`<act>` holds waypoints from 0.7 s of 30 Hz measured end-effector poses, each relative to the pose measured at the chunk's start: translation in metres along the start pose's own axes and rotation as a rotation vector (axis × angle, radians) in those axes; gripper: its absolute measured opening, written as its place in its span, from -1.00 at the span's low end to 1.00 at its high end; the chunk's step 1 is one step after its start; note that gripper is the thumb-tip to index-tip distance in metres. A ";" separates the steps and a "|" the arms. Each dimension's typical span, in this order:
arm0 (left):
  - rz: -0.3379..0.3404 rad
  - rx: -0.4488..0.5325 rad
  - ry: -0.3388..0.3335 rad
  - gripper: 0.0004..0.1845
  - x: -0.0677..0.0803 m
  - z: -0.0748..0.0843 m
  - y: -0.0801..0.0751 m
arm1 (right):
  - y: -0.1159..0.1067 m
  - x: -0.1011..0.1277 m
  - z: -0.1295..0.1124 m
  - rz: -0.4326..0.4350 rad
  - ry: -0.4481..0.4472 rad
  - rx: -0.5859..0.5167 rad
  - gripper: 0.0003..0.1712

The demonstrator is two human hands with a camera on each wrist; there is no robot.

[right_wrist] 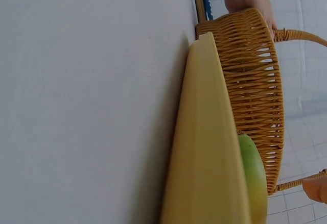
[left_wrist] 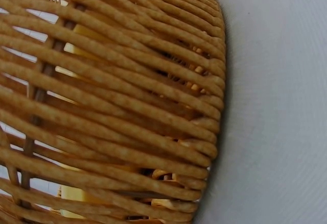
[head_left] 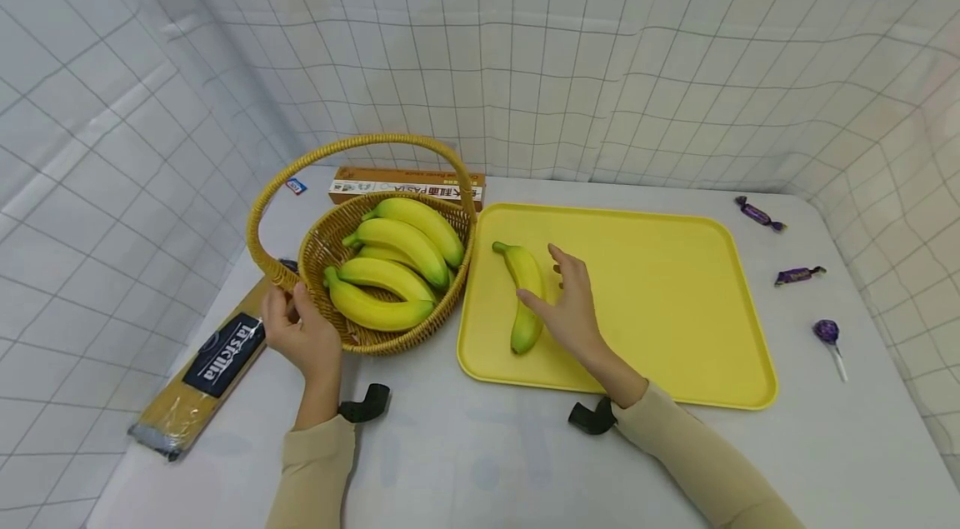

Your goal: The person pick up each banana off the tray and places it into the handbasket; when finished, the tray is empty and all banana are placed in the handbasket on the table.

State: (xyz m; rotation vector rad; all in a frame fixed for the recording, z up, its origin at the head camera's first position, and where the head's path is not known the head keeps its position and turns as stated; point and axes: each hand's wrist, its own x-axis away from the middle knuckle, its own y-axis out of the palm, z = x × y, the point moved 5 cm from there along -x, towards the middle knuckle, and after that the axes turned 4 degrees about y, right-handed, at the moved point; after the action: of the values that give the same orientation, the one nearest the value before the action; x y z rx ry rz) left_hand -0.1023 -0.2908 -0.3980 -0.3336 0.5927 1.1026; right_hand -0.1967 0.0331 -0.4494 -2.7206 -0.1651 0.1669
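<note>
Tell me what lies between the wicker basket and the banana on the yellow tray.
Only the yellow tray's raised left rim and a bare strip of its floor separate the basket from the banana, seen from the head view.

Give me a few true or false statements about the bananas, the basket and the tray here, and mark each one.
1. One yellow banana lies on the yellow plastic tray. True.
2. The woven wicker basket is empty. False: it holds several bananas.
3. The left hand rests at the basket's rim. True.
4. The right hand grips a purple lollipop. False: it is at the banana on the tray, fingers relaxed; the purple lollipop lies apart on the white table.
5. The tray sits left of the basket. False: right.
</note>
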 end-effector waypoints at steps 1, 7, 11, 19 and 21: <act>0.000 0.002 0.000 -0.77 0.000 0.000 0.000 | 0.001 0.000 0.002 -0.014 0.023 0.000 -0.07; -0.003 0.001 -0.007 -0.77 0.000 0.000 0.000 | 0.009 -0.002 0.015 -0.067 0.118 0.020 0.05; -0.001 0.003 -0.006 -0.77 0.000 0.001 0.000 | 0.013 -0.002 0.020 -0.089 0.140 0.031 0.09; -0.004 0.001 -0.002 -0.77 0.000 0.002 -0.001 | 0.016 -0.002 0.025 -0.097 0.136 0.064 0.10; -0.003 0.001 -0.002 -0.77 0.000 0.002 -0.001 | 0.017 -0.002 0.025 -0.101 0.127 0.073 0.10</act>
State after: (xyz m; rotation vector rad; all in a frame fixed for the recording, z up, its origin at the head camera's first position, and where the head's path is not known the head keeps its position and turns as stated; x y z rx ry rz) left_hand -0.1009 -0.2903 -0.3969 -0.3327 0.5905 1.1002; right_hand -0.2006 0.0275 -0.4789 -2.6334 -0.2541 -0.0279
